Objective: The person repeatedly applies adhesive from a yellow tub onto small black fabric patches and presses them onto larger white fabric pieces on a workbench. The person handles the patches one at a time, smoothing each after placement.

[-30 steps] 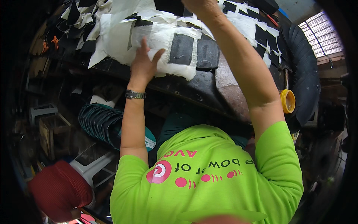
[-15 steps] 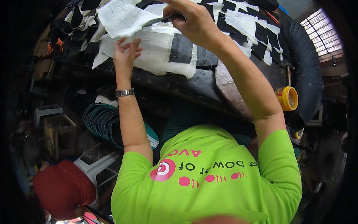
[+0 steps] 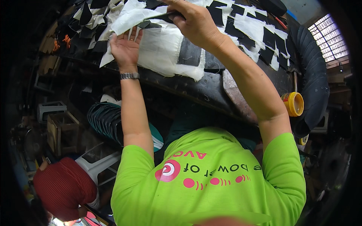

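My right hand (image 3: pixel 196 23) is closed around a dark narrow tool (image 3: pixel 160 16), scissors by its look, whose blade points left along the edge of a raised white cloth (image 3: pixel 132 19). Beneath that cloth, my left hand (image 3: pixel 126 49) is turned palm up with its fingers apart. Its fingertips reach up to the cloth's lower edge and are partly hidden there. More white cloth (image 3: pixel 158 51) with frayed edges lies flat on the dark table (image 3: pixel 192 84), and a black rectangular piece (image 3: pixel 189 52) rests on it. Part of the scissors is hidden by my fingers.
Black and white pieces (image 3: pixel 249 28) spread across the table's far right, with more heaped at far left. A yellow tub (image 3: pixel 293 104) is by my right elbow, near a long black ribbed stack (image 3: pixel 311 71). A person in dark red (image 3: pixel 66 188) is at lower left beside a grey stool (image 3: pixel 96 165).
My left hand has turned palm up and its fingers have spread under the white cloth. The raised cloth has dropped lower and swung right. My right hand still grips the scissors.
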Tool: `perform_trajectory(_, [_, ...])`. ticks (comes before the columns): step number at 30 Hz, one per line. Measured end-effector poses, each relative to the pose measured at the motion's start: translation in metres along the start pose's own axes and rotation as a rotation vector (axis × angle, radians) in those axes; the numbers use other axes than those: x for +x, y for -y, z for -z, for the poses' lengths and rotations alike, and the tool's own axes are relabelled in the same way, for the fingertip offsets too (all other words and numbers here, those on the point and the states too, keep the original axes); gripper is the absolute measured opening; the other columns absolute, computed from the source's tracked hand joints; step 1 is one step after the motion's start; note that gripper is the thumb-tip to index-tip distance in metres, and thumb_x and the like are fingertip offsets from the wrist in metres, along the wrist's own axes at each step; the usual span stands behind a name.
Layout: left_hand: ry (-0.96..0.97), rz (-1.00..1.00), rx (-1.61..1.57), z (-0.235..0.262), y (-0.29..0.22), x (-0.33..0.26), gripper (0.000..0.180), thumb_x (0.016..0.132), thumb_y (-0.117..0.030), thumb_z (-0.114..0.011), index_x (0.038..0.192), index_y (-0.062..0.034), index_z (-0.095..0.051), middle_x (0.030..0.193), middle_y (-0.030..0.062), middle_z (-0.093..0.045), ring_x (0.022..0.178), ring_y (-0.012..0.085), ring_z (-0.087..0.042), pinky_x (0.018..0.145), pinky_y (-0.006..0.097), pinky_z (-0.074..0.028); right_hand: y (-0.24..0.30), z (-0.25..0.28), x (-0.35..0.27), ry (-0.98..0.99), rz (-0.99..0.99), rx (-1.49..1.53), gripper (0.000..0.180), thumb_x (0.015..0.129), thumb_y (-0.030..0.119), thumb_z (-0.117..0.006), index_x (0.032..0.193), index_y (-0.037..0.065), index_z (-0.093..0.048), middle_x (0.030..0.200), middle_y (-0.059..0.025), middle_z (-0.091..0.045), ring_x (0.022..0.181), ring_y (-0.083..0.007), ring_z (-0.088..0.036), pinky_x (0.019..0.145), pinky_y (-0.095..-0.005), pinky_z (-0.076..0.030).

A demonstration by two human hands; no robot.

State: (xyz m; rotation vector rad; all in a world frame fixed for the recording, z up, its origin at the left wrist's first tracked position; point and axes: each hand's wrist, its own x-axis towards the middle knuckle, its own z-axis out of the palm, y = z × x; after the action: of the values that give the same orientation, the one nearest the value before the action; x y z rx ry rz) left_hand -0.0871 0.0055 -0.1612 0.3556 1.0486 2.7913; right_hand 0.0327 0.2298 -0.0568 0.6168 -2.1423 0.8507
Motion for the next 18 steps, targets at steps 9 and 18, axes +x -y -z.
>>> perform_trajectory(9, [0.248, -0.092, 0.209, 0.001, 0.031, 0.000, 0.045, 0.097, -0.028, -0.057, 0.132, -0.0008, -0.060, 0.132, 0.0114, -0.063, 0.124, 0.0250, -0.057, 0.111, 0.042, -0.038, 0.000, -0.001, 0.014, -0.109, 0.065, 0.056, 0.070, 0.082, -0.014, -0.055, 0.148, 0.007, -0.051, 0.139, -0.0199, -0.062, 0.128, -0.0353, -0.061, 0.106, -0.0394, -0.052])
perform_trajectory(18, [-0.023, -0.474, 1.054, -0.014, 0.047, -0.002, 0.048, 0.081, -0.031, -0.088, 0.114, 0.0009, -0.073, 0.105, 0.0078, -0.076, 0.097, 0.0209, -0.072, 0.089, 0.032, -0.054, 0.004, -0.008, 0.021, -0.153, 0.133, 0.011, 0.068, 0.080, -0.015, -0.055, 0.145, 0.005, -0.054, 0.138, -0.0204, -0.062, 0.118, -0.0351, -0.067, 0.098, -0.0389, -0.055])
